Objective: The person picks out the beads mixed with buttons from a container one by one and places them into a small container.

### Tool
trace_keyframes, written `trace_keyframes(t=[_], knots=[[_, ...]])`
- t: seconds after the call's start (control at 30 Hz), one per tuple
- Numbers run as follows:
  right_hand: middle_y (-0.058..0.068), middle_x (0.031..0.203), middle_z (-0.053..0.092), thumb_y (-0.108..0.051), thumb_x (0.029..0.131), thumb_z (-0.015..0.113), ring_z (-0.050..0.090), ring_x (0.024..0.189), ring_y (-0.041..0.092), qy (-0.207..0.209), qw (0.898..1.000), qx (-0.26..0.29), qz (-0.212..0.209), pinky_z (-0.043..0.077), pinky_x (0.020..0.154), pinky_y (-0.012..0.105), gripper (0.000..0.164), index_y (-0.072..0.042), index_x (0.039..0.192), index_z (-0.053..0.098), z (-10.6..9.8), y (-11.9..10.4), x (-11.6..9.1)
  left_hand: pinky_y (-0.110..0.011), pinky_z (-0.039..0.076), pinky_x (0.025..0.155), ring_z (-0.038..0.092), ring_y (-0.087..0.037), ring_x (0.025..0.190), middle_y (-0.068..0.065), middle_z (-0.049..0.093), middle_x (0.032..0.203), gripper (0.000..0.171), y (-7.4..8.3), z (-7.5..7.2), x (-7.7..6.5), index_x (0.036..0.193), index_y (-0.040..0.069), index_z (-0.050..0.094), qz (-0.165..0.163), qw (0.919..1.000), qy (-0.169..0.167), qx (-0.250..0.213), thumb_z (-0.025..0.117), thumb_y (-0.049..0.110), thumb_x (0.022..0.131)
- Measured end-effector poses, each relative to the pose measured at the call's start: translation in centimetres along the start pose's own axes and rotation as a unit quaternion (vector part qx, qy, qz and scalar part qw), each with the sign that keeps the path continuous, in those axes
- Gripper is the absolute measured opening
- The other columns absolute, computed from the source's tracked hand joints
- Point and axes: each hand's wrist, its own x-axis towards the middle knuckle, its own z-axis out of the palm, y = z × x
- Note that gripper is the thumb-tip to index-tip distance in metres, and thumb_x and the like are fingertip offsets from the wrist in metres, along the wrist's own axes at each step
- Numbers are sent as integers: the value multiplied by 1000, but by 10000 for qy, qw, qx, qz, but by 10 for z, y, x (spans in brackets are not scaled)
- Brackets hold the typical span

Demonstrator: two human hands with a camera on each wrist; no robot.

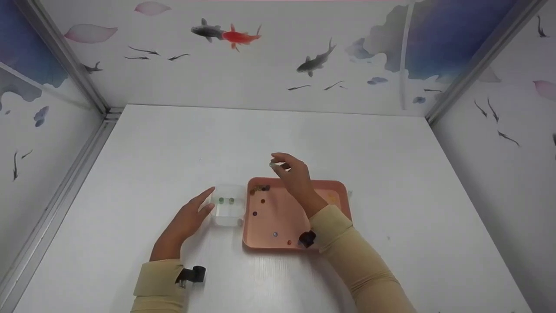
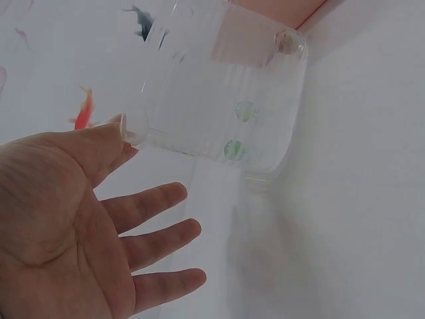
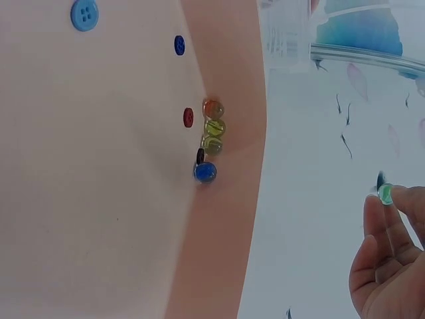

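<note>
My right hand [image 1: 296, 177] pinches a clear, green-swirled marble [image 3: 386, 194] between thumb and fingertips, raised above the back edge of the salmon-pink tray [image 1: 299, 248]. Left of the tray stands a clear plastic box [image 1: 228, 211]. Two greenish marbles [image 2: 239, 129] lie inside it, and a brownish glassy ball [image 2: 287, 41] shows at its corner. My left hand [image 1: 189, 219] is at the box's left side with fingers extended. In the left wrist view its thumb is against the box edge, with the other fingers spread apart.
Several marbles [image 3: 214, 126] line the tray's edge, orange, yellow and blue. Buttons lie on the tray: light blue [image 3: 84, 14], dark blue [image 3: 179, 45], red [image 3: 188, 117] and black [image 3: 200, 156]. Small clear bits [image 1: 350, 192] sit right of the tray. Fish-printed panels [image 1: 278, 87] enclose the white table [image 1: 173, 143].
</note>
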Motion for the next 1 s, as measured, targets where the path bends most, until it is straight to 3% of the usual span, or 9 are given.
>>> trace_keyframes(t=[0.6, 1.0], knots=[[9, 112, 67, -10, 95, 62, 65, 96, 22, -136, 9998, -125, 66, 54, 74, 30, 32, -9, 127, 63, 8, -2, -1, -60, 17, 114, 19, -41, 144, -18, 24, 157, 55, -1, 2, 1, 155, 18, 24, 132, 9999, 69, -17, 41, 33, 105], [9, 110, 67, -10, 95, 62, 64, 94, 21, -308, 9994, 64, 160, 54, 75, 28, 32, -8, 127, 63, 15, -6, -1, -58, 17, 115, 19, -41, 144, -18, 24, 157, 54, -1, 3, 0, 154, 17, 24, 115, 9999, 107, 33, 40, 31, 105]])
